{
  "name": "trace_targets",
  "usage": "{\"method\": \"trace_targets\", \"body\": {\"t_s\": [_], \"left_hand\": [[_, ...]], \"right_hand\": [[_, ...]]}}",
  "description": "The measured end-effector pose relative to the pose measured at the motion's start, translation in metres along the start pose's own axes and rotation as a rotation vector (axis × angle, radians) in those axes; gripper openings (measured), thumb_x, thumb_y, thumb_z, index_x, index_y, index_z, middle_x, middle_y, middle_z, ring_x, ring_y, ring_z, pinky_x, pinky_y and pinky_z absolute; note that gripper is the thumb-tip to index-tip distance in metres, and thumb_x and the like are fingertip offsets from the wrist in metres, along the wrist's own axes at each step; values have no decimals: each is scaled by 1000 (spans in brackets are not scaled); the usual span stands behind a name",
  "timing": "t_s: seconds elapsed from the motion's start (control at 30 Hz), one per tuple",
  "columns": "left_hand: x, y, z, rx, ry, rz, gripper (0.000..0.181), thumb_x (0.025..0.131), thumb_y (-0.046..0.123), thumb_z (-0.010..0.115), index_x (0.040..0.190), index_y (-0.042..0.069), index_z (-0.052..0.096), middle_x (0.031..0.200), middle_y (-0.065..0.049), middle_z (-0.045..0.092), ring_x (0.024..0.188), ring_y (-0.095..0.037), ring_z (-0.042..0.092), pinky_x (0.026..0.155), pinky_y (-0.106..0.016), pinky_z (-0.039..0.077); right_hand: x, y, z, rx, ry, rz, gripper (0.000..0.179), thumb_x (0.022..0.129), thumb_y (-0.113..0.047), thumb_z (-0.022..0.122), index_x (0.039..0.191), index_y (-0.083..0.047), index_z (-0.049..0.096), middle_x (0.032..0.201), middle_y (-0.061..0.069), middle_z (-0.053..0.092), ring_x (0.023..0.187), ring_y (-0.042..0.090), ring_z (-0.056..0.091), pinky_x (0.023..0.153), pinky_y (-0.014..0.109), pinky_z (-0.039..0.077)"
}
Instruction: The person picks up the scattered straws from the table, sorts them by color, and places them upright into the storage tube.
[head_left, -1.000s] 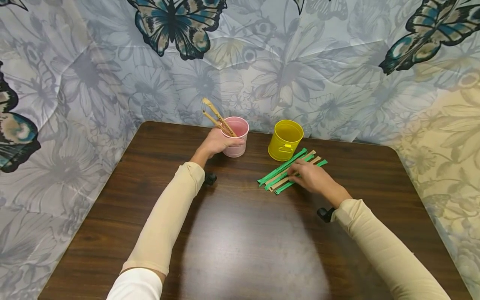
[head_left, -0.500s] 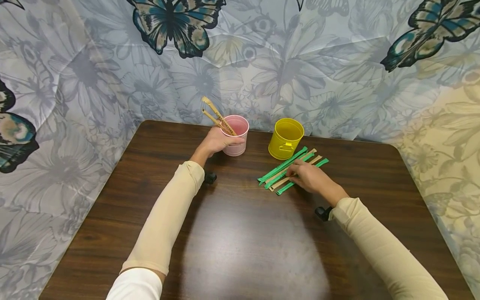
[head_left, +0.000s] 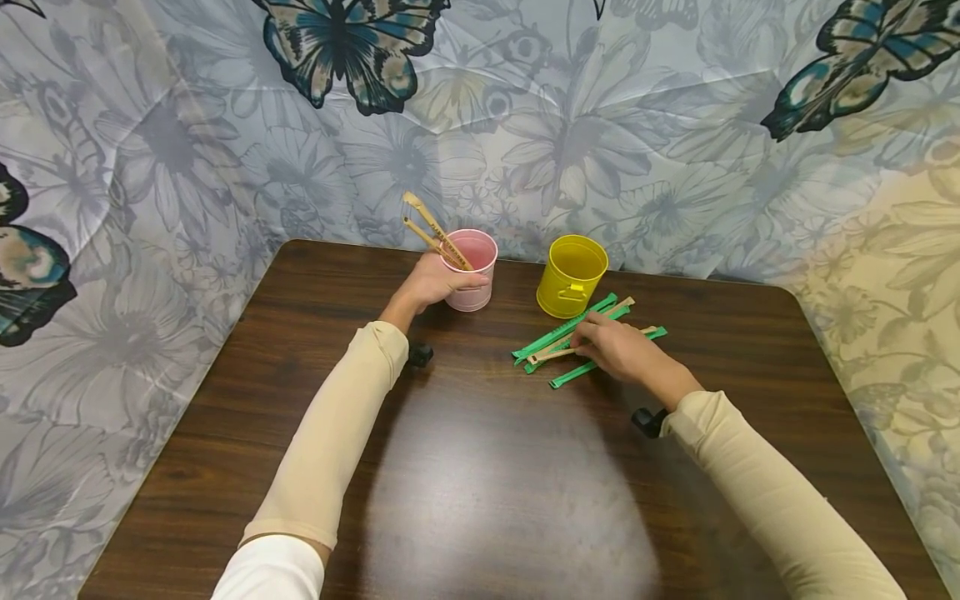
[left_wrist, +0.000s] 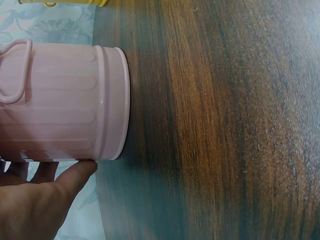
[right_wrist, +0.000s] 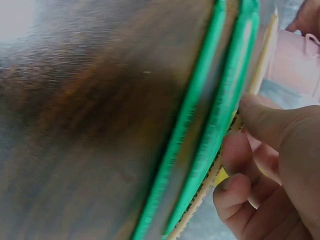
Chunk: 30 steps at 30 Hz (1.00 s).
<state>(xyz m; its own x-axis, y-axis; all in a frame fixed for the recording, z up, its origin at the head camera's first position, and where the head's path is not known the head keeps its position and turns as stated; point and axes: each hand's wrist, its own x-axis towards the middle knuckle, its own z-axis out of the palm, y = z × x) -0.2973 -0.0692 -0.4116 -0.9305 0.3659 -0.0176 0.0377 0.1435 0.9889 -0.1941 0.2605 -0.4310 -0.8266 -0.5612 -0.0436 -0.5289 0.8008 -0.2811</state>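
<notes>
In the head view my left hand [head_left: 431,285] holds a small pink bucket [head_left: 471,302] by its left side, thumb across the front. Two tan paper-wrapped straws [head_left: 429,218] lean out of that bucket. The left wrist view shows the bucket's ribbed wall [left_wrist: 60,105] and its handle, with fingers against the side. Farther right, my right hand [head_left: 621,346] pinches a tan straw [head_left: 553,354] between thumb and fingers, over a loose bunch of green wrapped straws [head_left: 558,330] and another tan one. In the right wrist view the pinched straw [right_wrist: 264,60] runs past green straws [right_wrist: 215,125].
A yellow bucket [head_left: 557,292] stands behind the straws, right of the pink one. The dark wooden table [head_left: 480,500] ends at a floral butterfly cloth [head_left: 570,158] hanging behind it. Each wrist carries a black camera [head_left: 420,356].
My right hand has drawn one tan straw up out of the bunch, its near end shifting left across the green ones. The lowest green straw now lies farther apart. The left hand stays put.
</notes>
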Motion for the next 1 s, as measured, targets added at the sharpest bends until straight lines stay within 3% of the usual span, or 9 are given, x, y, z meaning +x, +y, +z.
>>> {"method": "trace_targets", "body": {"t_s": [0.33,0.47,0.57,0.63,0.8,1.0], "left_hand": [[0,-1,-1,-3,-2,1,77,77,4,87,143,-1,50,139,-25,59,130,-38,57,107,-44,50],[7,-11,-1,12,17,18,75,76,8,89,141,4,53,135,-20,62,125,-33,60,105,-43,52],[8,-12,-1,10,16,19,75,75,7,89,141,3,53,135,-20,63,125,-33,60,104,-42,52],[3,-4,-1,0,3,0,76,76,5,88,142,1,51,137,-23,60,128,-36,58,106,-43,51],[0,3,-2,1,-9,-16,77,77,6,87,144,1,49,139,-23,60,130,-35,58,107,-43,50],[-2,3,-1,17,3,-27,75,77,7,87,143,2,51,139,-22,60,129,-34,58,107,-42,51]], "right_hand": [[9,-19,-15,88,114,-67,13,99,-10,65,112,-10,65,109,6,70,98,21,67,83,40,57],[13,-27,-22,114,161,-98,21,99,-6,65,119,-7,67,113,8,70,100,22,65,85,40,56],[19,-32,-26,116,196,-130,21,99,-7,65,120,-7,69,109,7,69,94,19,63,81,37,54],[22,-38,-31,128,227,-138,19,99,-8,66,118,-7,71,105,5,69,87,16,60,76,34,52],[32,-50,-50,214,323,-98,15,99,-12,67,113,-11,72,99,2,66,74,12,51,64,25,44],[43,-65,-69,309,402,-62,13,99,-16,68,111,-13,69,86,0,62,60,12,45,55,23,38]]}}
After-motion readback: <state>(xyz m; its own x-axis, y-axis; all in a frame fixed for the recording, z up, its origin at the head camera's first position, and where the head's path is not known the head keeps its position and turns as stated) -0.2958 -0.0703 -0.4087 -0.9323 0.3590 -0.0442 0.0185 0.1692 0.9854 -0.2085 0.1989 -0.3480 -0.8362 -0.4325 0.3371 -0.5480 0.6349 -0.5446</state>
